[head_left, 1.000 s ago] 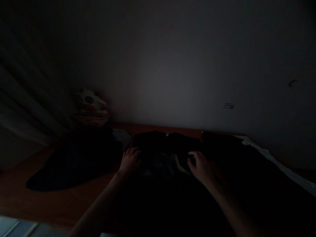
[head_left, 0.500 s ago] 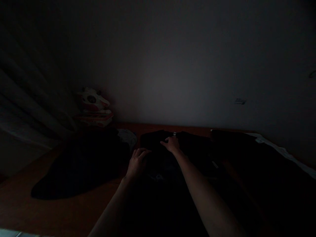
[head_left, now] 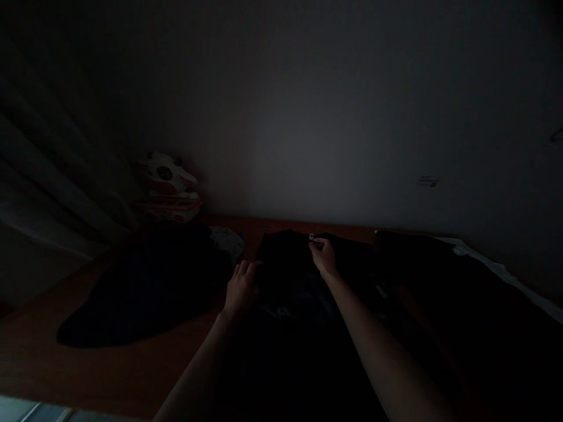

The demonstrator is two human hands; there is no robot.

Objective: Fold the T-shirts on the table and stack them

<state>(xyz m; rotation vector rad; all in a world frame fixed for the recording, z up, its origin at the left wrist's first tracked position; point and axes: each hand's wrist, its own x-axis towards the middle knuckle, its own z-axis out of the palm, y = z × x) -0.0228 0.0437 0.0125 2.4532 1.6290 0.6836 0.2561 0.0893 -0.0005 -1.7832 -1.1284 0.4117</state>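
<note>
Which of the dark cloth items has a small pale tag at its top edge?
The middle garment, between the two other dark cloths; the right hand is right at its tag.

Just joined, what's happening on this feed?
In a dim room, a person's right hand is at the neckline of a dark garment, by its small white label. The left hand is at the garment's left edge. Another dark cloth lies to the left on the table.
</note>
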